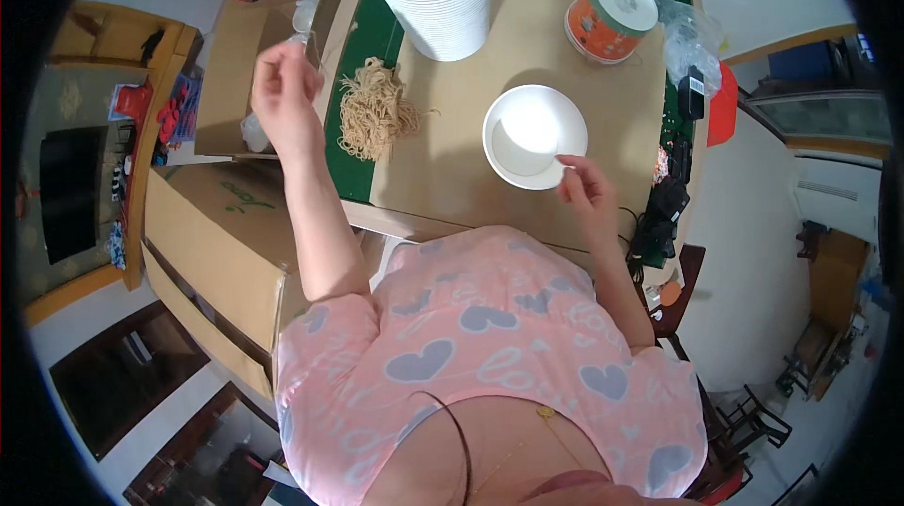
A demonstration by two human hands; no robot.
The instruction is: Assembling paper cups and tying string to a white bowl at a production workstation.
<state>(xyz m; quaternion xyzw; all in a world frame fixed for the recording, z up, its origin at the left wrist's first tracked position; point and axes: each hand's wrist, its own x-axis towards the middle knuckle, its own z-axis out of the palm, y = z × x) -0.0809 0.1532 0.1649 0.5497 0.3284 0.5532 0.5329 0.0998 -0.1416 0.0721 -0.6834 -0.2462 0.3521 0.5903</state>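
Note:
A white paper bucket (508, 162) stands mouth up on the table, and I see into its bare white inside. My right hand (586, 193) pinches its near right rim between thumb and fingers. Raised at the left, by an open cardboard box, my left hand (285, 82) has its fingers drawn together and slightly blurred. A thin pale strand shows beside those fingertips; what they hold is unclear. Between the hands lies a tangled heap of beige cords (372, 115). Behind it rises a tall stack of nested paper buckets (438, 16), white with an orange printed band.
Orange-and-green paper buckets (612, 16) stand upside down at the far right, beside crumpled clear plastic (692, 26). Black devices with cables (659, 219) line the right edge. The open cardboard box (226, 64) and a larger closed carton (221, 233) are at my left.

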